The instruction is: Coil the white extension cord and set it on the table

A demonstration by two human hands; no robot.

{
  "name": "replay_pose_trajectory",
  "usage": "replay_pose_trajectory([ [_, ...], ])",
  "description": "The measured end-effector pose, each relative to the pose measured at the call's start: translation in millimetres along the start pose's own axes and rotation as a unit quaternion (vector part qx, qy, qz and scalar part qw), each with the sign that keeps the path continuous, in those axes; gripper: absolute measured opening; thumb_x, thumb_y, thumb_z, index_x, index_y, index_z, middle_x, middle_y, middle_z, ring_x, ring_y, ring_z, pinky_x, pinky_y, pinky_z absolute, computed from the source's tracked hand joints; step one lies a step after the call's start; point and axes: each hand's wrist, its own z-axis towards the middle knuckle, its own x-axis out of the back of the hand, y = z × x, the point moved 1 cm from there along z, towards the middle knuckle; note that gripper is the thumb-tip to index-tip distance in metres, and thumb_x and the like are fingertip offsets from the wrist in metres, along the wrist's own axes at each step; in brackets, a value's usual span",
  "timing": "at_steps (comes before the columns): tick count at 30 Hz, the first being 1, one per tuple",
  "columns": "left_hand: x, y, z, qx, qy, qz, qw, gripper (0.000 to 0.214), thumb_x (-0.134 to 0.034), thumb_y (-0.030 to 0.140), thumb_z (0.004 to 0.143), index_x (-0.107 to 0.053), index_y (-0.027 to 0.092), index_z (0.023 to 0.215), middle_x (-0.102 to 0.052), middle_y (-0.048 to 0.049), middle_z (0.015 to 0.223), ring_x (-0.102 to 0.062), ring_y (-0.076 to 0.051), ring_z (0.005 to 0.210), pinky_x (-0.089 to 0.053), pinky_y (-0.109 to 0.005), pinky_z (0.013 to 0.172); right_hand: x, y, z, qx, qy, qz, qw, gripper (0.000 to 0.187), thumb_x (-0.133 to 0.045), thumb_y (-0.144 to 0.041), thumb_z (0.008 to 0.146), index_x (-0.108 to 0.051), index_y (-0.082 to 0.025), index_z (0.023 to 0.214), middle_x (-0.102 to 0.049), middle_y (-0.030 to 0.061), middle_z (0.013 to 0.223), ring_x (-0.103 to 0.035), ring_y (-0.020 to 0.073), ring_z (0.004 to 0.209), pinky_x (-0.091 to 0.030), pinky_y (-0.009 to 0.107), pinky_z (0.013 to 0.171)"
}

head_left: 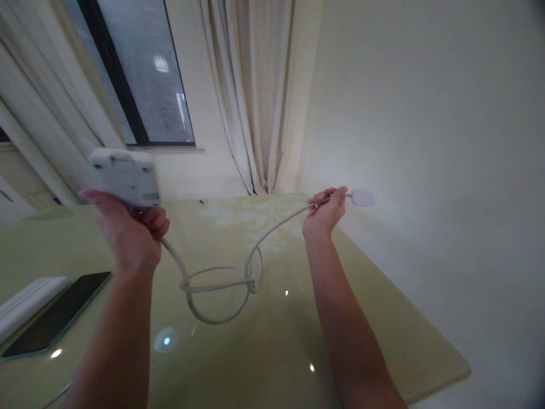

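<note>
My left hand (131,238) is raised at the left, closed around a white boxy block (128,179) that looks like an extension socket, slightly blurred. A pale cord (217,322) runs from below that hand. It hangs in tangled loops between the hands, above the table. Further right, my right hand (326,213) pinches the cord near its far end. Just past those fingertips is a small white rectangular piece (363,197) against the wall; whether it is the cord's plug or a wall fitting I cannot tell.
The glossy yellow-green table (255,363) ends at the wall (447,170) on the right. At the left lie a dark tablet-like slab (59,312) and a long white object (29,301). Curtains (255,85) hang by the window (145,68) behind.
</note>
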Motion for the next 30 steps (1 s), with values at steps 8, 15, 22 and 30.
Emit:
replay_pose_trajectory([
  [8,-21.8,-20,-28,-0.136,-0.289,0.459,0.829,0.050,-0.058,0.064,0.098,-0.080,0.020,0.091,-0.065,-0.0006,0.065,-0.054,-0.014,0.057,-0.037,-0.027,0.056,-2,-12,2,0.010,-0.013,0.041,0.999,0.054,-0.047,-0.073,0.101,-0.042,-0.025,0.079,-0.025,-0.0140,0.052,-0.025,0.0075,0.040,-0.024,0.020,0.040],
  [15,-24.4,-57,-29,-0.025,-0.340,0.710,0.616,0.051,-0.053,0.066,0.097,-0.084,0.027,0.104,-0.081,-0.0114,0.106,-0.073,-0.034,0.099,-0.045,-0.036,0.072,-3,-28,-3,0.018,-0.024,0.088,0.996,0.053,-0.049,-0.071,0.102,-0.042,-0.025,0.079,-0.025,-0.0131,0.054,-0.022,0.0079,0.043,-0.020,0.021,0.040],
  [22,-21.0,-66,-31,0.036,-0.312,0.755,0.575,0.062,-0.035,0.064,0.102,-0.079,0.025,0.120,-0.077,-0.0183,0.121,-0.073,-0.042,0.109,-0.053,-0.048,0.085,-6,-31,-7,0.027,-0.029,0.086,0.996,0.054,-0.046,-0.072,0.103,-0.040,-0.025,0.077,-0.023,-0.0124,0.054,-0.021,0.0083,0.043,-0.019,0.021,0.040],
  [30,-5.3,-86,-27,0.087,-0.337,0.745,0.569,0.066,-0.035,0.068,0.099,-0.077,0.021,0.118,-0.069,-0.0207,0.125,-0.073,-0.040,0.111,-0.054,-0.051,0.094,-9,-32,-10,0.027,-0.030,0.079,0.996,0.055,-0.045,-0.075,0.102,-0.040,-0.025,0.078,-0.022,-0.0123,0.055,-0.021,0.0084,0.042,-0.020,0.021,0.040],
])
